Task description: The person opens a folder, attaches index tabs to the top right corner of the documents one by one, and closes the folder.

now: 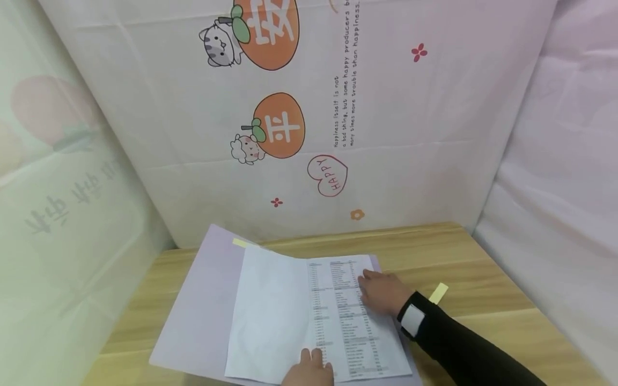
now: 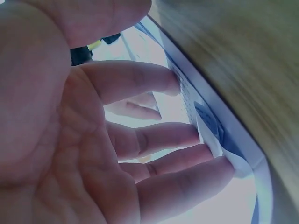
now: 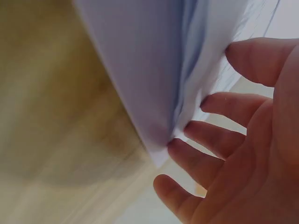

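A booklet with a pale purple cover (image 1: 203, 311) lies spread on the table. Its left page (image 1: 267, 316) looks plain white, while columns of small print fill the right page (image 1: 357, 348). Near the bottom middle, my left hand (image 1: 309, 370) rests its fingertips on the paper by the fold. My right hand (image 1: 383, 292) touches the right page toward its upper outer edge, fingers spread. In the right wrist view, slightly bent fingers (image 3: 205, 140) meet the edges of the sheets. Left fingertips (image 2: 222, 168) meet a curling page edge in the left wrist view.
The wood-grain table (image 1: 463, 262) runs back to a printed cloth (image 1: 386, 107), with more cloth on both sides. One yellow strip (image 1: 438, 293) sits on the table beyond the right wrist, another (image 1: 240, 243) at the top of the cover.
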### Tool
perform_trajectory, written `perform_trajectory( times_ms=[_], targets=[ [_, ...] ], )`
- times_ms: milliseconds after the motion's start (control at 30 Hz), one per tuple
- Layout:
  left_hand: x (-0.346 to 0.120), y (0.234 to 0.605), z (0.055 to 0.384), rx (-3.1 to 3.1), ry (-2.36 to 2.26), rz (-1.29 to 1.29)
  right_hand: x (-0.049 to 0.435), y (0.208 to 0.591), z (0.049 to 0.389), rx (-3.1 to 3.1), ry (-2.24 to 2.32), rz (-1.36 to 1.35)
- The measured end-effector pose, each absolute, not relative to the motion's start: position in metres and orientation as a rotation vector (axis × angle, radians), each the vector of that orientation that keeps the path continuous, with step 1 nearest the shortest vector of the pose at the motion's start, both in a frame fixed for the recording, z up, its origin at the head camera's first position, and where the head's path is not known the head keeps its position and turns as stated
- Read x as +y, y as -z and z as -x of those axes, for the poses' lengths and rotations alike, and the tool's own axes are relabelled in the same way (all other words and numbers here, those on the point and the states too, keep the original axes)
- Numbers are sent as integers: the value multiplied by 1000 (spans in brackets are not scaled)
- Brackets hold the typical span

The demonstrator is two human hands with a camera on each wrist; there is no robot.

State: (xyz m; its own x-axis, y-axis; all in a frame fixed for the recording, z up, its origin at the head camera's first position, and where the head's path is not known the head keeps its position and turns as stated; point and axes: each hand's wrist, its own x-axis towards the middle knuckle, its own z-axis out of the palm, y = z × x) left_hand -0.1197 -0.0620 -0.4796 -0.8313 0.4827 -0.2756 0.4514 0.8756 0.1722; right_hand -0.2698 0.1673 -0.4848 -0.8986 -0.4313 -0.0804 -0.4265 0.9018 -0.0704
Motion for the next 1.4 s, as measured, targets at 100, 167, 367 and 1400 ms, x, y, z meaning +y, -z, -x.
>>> perform_trajectory(
  times_ms=[100, 167, 367, 1400],
  targets=[
    [-63, 473, 121, 2753, -139, -714, 167, 481, 253, 2974, 34, 737],
    [-64, 469, 121, 2762, -160, -716, 166, 476, 242, 2965, 38, 764],
    [-66, 463, 121, 2756, -212, -742, 162, 468, 210, 2927, 33, 773],
    [-69, 466, 121, 2736, -195, -810, 233, 479, 187, 3035, 293, 922]
  ],
)
